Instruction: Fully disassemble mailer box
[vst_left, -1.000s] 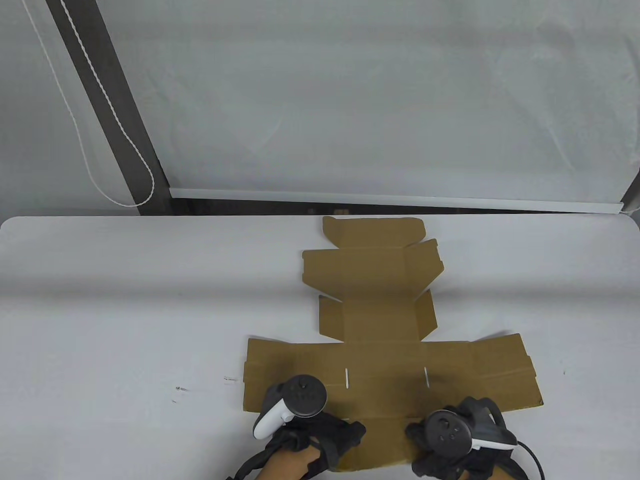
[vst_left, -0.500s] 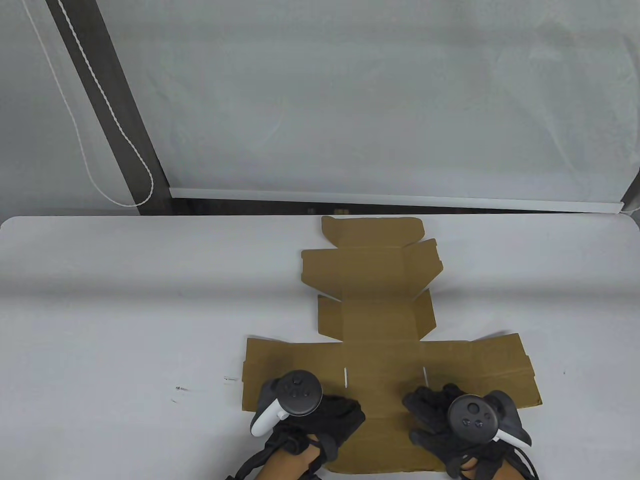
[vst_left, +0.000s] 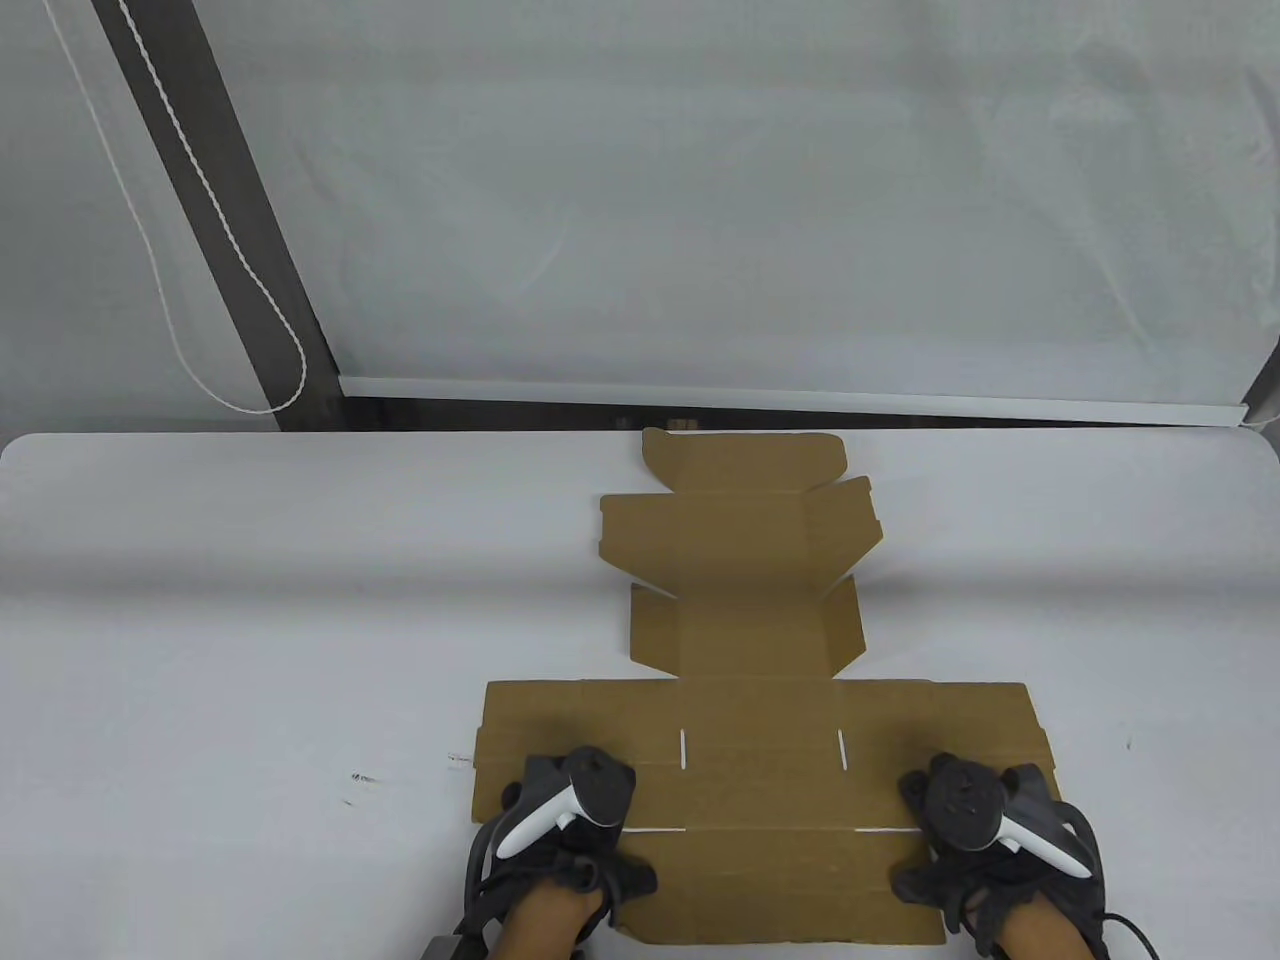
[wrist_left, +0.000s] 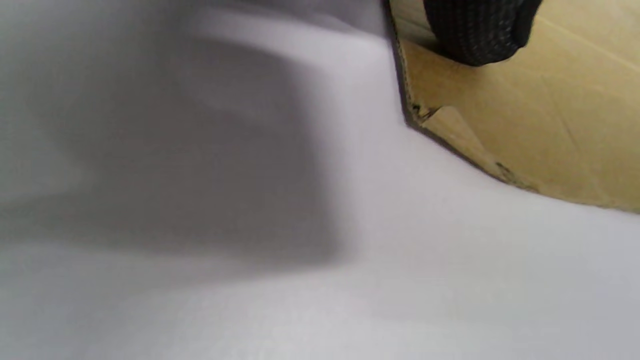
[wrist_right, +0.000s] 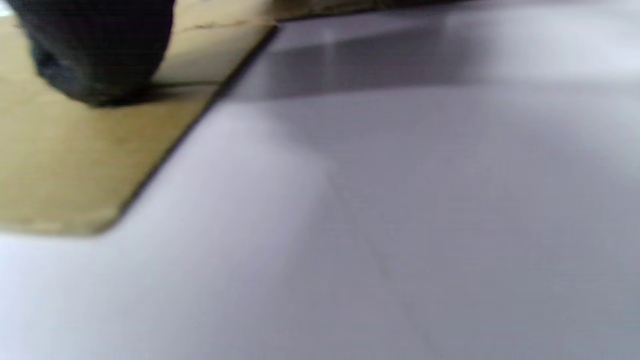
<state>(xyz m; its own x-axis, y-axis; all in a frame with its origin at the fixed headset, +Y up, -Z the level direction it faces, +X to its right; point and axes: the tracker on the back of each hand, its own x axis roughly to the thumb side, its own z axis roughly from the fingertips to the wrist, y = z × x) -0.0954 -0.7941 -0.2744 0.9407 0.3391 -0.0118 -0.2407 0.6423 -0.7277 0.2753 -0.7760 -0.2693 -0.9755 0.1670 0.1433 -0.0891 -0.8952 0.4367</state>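
Note:
The brown cardboard mailer box (vst_left: 755, 640) lies unfolded on the white table (vst_left: 250, 620), its inside face up. Its wide near panel spans left to right, and narrower panels run away toward the far edge. Small side flaps (vst_left: 845, 625) in the middle stand slightly raised. My left hand (vst_left: 560, 810) presses on the left end of the wide panel. My right hand (vst_left: 985, 815) presses on its right end. In the left wrist view a gloved fingertip (wrist_left: 475, 35) rests on the cardboard (wrist_left: 550, 115) near its edge. In the right wrist view a fingertip (wrist_right: 95, 55) presses the cardboard (wrist_right: 75, 165).
A wall covered in white sheet (vst_left: 750, 200) stands behind the table, with a dark post (vst_left: 230, 220) and a hanging white cord (vst_left: 170, 250) at the left. Small dark marks (vst_left: 360, 778) sit on the table left of the box.
Both hands moved outward to the ends of the wide panel. The raised right wing now lies flat, and the cardboard shifted slightly left.

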